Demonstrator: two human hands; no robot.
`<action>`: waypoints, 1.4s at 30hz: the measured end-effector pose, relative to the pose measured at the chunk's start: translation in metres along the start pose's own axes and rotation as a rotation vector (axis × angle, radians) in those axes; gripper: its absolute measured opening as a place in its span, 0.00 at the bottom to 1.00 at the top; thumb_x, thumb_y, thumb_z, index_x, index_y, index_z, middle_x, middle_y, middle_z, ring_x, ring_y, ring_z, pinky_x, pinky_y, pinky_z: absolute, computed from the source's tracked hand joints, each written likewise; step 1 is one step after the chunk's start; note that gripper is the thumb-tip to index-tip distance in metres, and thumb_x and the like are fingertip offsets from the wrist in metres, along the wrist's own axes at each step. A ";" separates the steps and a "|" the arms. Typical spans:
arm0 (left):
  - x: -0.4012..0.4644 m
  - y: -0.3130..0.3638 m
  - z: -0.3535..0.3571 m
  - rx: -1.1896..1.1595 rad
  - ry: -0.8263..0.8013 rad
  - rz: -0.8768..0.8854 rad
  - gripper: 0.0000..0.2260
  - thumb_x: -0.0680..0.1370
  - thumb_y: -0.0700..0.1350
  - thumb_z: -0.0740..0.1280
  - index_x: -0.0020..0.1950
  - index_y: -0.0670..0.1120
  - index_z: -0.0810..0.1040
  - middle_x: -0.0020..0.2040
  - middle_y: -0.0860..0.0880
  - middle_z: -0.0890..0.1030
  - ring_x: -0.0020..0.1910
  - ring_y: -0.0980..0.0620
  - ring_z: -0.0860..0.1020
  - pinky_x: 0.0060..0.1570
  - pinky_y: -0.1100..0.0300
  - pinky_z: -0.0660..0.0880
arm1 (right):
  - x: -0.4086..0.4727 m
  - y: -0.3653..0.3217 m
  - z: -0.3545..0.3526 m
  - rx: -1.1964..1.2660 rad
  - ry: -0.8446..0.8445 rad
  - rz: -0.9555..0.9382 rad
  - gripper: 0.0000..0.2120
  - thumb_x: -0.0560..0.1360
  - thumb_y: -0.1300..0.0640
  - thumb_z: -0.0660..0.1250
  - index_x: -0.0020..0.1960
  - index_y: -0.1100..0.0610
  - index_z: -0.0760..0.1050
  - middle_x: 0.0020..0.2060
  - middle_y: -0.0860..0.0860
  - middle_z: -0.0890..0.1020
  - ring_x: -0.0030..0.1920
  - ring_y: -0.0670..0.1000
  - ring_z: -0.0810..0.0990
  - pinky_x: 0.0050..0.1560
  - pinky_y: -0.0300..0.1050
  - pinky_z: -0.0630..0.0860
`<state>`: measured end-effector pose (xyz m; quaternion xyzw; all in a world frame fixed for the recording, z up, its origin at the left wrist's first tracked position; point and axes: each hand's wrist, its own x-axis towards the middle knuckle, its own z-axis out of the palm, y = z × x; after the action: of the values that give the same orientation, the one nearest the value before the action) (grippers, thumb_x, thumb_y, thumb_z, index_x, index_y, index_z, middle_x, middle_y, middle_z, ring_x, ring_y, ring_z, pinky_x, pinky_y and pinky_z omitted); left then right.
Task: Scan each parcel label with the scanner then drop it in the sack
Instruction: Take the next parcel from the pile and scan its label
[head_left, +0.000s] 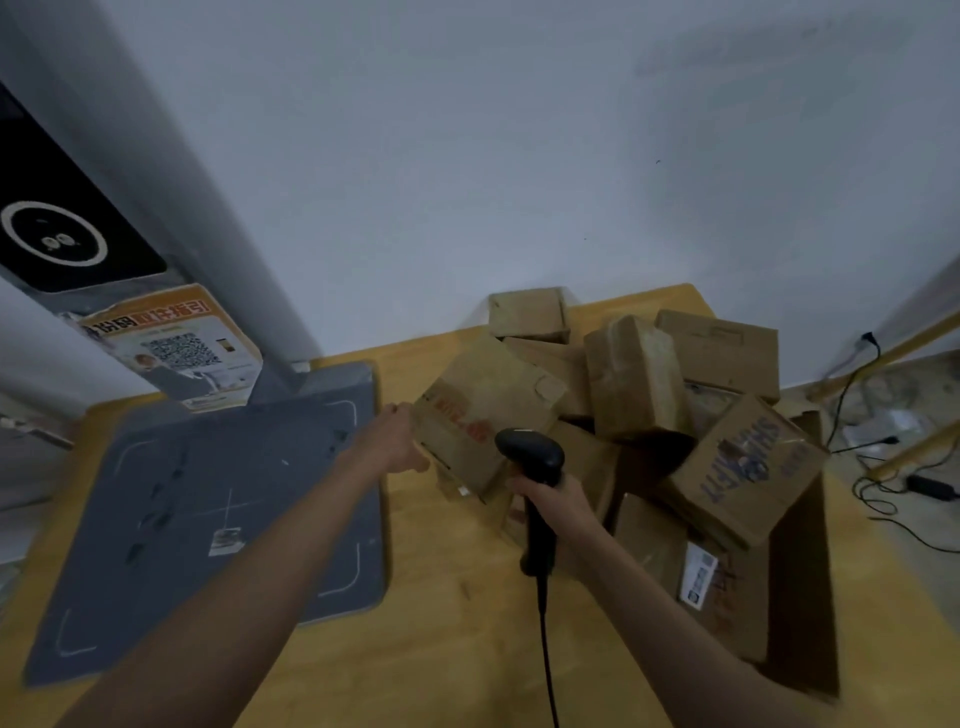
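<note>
A pile of brown cardboard parcels (636, 382) lies on the wooden table (457, 623) at the right. My left hand (395, 439) grips the left end of a tilted parcel with red print (483, 410), lifted at the front of the pile. My right hand (553, 496) holds a black corded scanner (535, 454) by its handle, its head just below and in front of that parcel. No sack is in view.
A grey scale platform (208, 509) covers the table's left side, with a grey post and QR-code sticker (182, 348) behind it. A big open carton (800, 597) holds parcels at the right. Cables (883, 478) lie on the floor at far right.
</note>
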<state>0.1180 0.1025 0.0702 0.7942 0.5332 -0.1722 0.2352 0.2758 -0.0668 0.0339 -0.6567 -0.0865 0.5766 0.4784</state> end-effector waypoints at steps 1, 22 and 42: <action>0.005 -0.001 0.001 -0.051 -0.014 -0.002 0.39 0.69 0.47 0.77 0.76 0.45 0.62 0.71 0.45 0.68 0.67 0.43 0.71 0.60 0.47 0.75 | 0.002 0.000 0.000 -0.003 -0.010 0.002 0.13 0.77 0.63 0.72 0.61 0.57 0.77 0.51 0.55 0.82 0.50 0.55 0.81 0.58 0.54 0.81; -0.055 -0.034 0.038 -0.588 0.074 -0.021 0.18 0.67 0.46 0.81 0.54 0.42 0.84 0.46 0.47 0.85 0.46 0.50 0.83 0.45 0.54 0.81 | -0.046 0.002 -0.011 -0.089 0.062 -0.140 0.08 0.78 0.58 0.71 0.56 0.58 0.79 0.41 0.54 0.80 0.42 0.54 0.79 0.43 0.48 0.74; -0.270 -0.067 0.092 -0.813 0.173 0.203 0.20 0.69 0.45 0.80 0.53 0.46 0.74 0.54 0.51 0.78 0.53 0.53 0.77 0.47 0.56 0.74 | -0.235 0.100 -0.017 0.115 0.083 -0.357 0.12 0.77 0.60 0.73 0.59 0.53 0.78 0.55 0.50 0.84 0.59 0.51 0.81 0.64 0.54 0.75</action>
<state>-0.0464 -0.1339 0.1230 0.6970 0.4945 0.1433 0.4992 0.1709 -0.2844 0.1174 -0.6259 -0.1487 0.4589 0.6128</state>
